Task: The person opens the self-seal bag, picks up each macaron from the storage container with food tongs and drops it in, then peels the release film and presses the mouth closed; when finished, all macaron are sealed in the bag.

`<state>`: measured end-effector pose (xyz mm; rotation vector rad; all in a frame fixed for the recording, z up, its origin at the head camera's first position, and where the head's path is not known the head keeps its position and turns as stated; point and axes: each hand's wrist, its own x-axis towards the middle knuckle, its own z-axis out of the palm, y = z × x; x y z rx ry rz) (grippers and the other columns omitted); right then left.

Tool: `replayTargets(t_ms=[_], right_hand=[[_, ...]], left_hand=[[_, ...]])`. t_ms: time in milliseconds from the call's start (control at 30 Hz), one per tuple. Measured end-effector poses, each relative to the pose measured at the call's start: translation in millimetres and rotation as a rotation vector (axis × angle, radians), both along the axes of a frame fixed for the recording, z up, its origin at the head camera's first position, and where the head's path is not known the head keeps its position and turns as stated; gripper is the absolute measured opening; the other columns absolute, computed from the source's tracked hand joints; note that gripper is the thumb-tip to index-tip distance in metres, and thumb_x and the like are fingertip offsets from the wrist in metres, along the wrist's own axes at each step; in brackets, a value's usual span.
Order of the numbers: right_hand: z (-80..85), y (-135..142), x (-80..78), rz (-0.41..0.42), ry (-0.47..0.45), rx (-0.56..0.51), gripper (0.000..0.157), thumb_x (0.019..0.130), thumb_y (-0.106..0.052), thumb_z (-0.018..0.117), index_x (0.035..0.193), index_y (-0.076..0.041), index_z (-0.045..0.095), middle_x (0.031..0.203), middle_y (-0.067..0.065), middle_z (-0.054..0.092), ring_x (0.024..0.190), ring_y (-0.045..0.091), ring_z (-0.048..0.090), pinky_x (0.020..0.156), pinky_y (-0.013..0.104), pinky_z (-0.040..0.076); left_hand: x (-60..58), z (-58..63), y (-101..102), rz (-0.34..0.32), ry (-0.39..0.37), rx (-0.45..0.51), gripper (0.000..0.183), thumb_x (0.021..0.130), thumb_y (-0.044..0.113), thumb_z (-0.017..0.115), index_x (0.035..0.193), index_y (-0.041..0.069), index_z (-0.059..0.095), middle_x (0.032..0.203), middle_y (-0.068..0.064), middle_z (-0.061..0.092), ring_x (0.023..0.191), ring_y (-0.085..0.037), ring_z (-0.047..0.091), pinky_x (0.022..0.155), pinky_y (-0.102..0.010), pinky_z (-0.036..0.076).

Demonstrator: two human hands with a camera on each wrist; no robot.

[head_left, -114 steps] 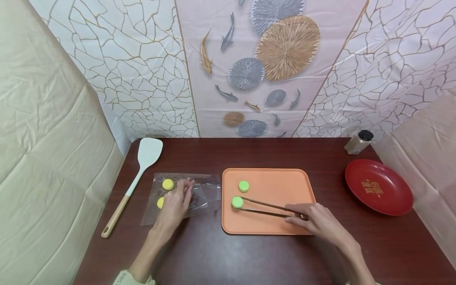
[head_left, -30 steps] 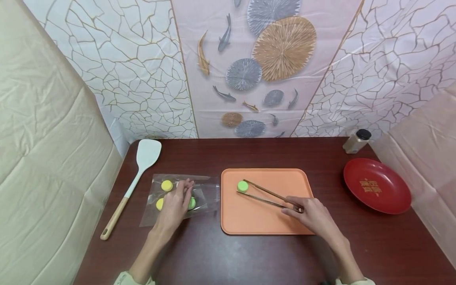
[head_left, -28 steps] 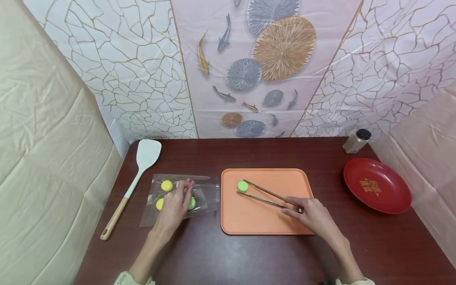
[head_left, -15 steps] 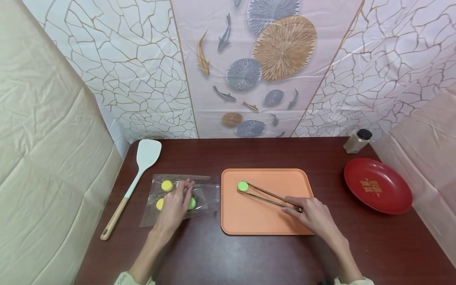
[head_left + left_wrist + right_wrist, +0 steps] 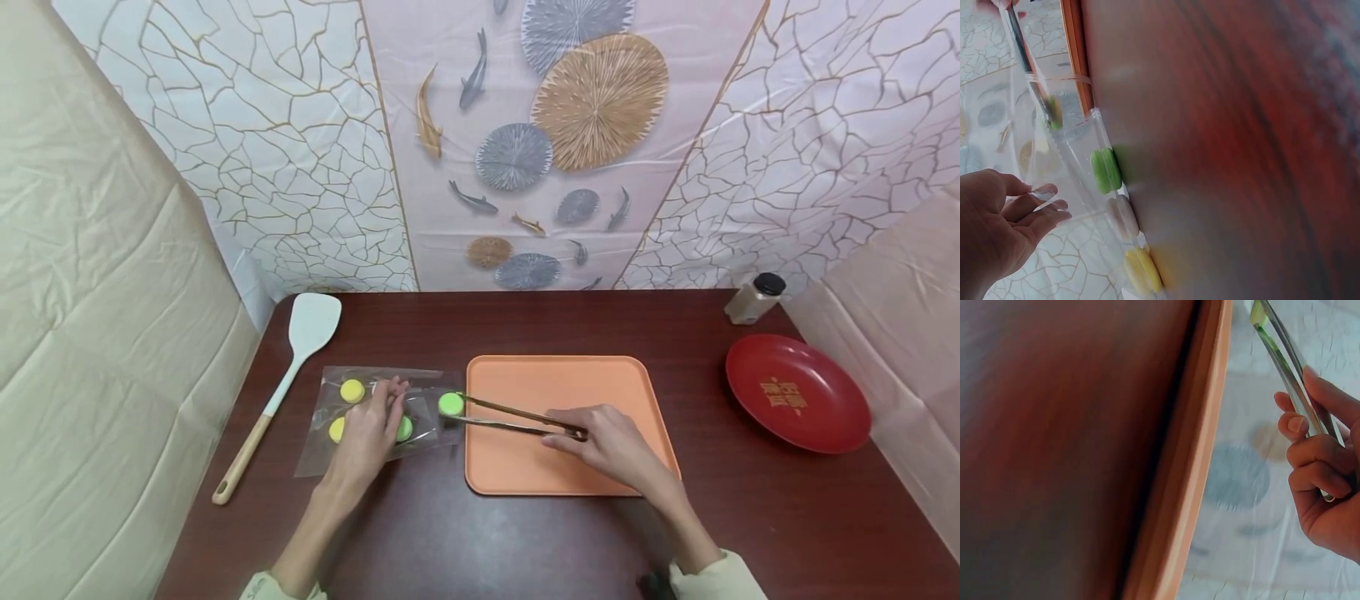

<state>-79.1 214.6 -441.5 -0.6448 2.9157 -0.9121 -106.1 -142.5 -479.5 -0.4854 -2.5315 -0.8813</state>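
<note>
My right hand [image 5: 611,442] grips metal tongs [image 5: 517,411], whose tips hold a green macaron [image 5: 451,404] at the mouth of a clear plastic bag [image 5: 318,454], just past the left edge of the orange tray [image 5: 555,471]. My left hand [image 5: 365,432] pinches the bag's upper film between thumb and fingers, raising it. Inside the bag lie a yellow macaron [image 5: 352,391], a second one partly behind the hand, and a green macaron [image 5: 404,428]. In the left wrist view a pale macaron [image 5: 1122,217] stands between a green one and a yellow one.
A white spatula with a wooden handle [image 5: 247,458] lies left of the bag. On the right are a red oval plate [image 5: 825,392] and a black-capped jar [image 5: 753,300]. Patterned cloth backs the dark table [image 5: 420,533].
One green macaron has gone from the tray into the bag. The tongs then took the other green macaron and carried it left to the bag's mouth. The left hand stays in place.
</note>
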Motion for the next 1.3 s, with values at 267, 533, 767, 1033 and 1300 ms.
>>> replayTargets(t_ms=[267, 533, 767, 1033, 1300], right_hand=[[-1.2, -34.3, -19.3, 0.050, 0.004, 0.035, 0.020, 0.100, -0.032, 0.082, 0.114, -0.018, 0.084, 0.067, -0.016, 0.052, 0.062, 0.000, 0.041, 0.055, 0.022, 0.034], [-2.2, -56.4, -33.0, 0.068, 0.032, 0.057, 0.016, 0.100, -0.031, 0.082, 0.109, -0.018, 0.083, 0.066, -0.014, 0.055, 0.061, 0.002, 0.043, 0.054, 0.023, 0.035], [-9.7, -73.1, -43.9, 0.061, 0.076, 0.094, 0.013, 0.098, -0.031, 0.084, 0.101, -0.018, 0.082, 0.065, -0.011, 0.058, 0.061, 0.005, 0.046, 0.053, 0.025, 0.037], [-19.6, -81.9, -45.6, 0.047, 0.075, 0.093, 0.014, 0.098, -0.029, 0.085, 0.091, -0.022, 0.075, 0.064, -0.012, 0.055, 0.058, 0.005, 0.044, 0.051, 0.024, 0.034], [-9.4, -60.1, -24.6, 0.020, 0.034, 0.088, 0.015, 0.098, -0.032, 0.085, 0.102, -0.018, 0.079, 0.066, -0.014, 0.058, 0.059, 0.001, 0.046, 0.052, 0.023, 0.039]], left_hand=[[-0.7, -0.4, 0.5, 0.003, -0.016, 0.003, 0.010, 0.101, -0.010, 0.069, 0.108, -0.009, 0.062, 0.110, -0.033, 0.079, 0.091, -0.044, 0.081, 0.057, -0.039, 0.062], [-1.5, -0.8, 0.1, -0.006, -0.008, 0.011, 0.009, 0.102, -0.010, 0.068, 0.108, -0.009, 0.062, 0.114, -0.032, 0.078, 0.097, -0.044, 0.081, 0.062, -0.041, 0.065], [-1.1, -0.1, -0.1, 0.010, -0.025, -0.004, 0.009, 0.102, -0.009, 0.069, 0.108, -0.010, 0.062, 0.107, -0.032, 0.079, 0.086, -0.042, 0.082, 0.055, -0.038, 0.062], [-2.2, 1.9, 1.9, 0.012, -0.054, -0.007, 0.010, 0.102, -0.008, 0.069, 0.110, -0.011, 0.063, 0.107, -0.033, 0.078, 0.082, -0.040, 0.082, 0.053, -0.034, 0.060], [-3.4, -0.1, 2.6, 0.008, -0.010, -0.016, 0.012, 0.100, -0.010, 0.069, 0.111, -0.012, 0.064, 0.108, -0.033, 0.079, 0.091, -0.043, 0.082, 0.063, -0.044, 0.065]])
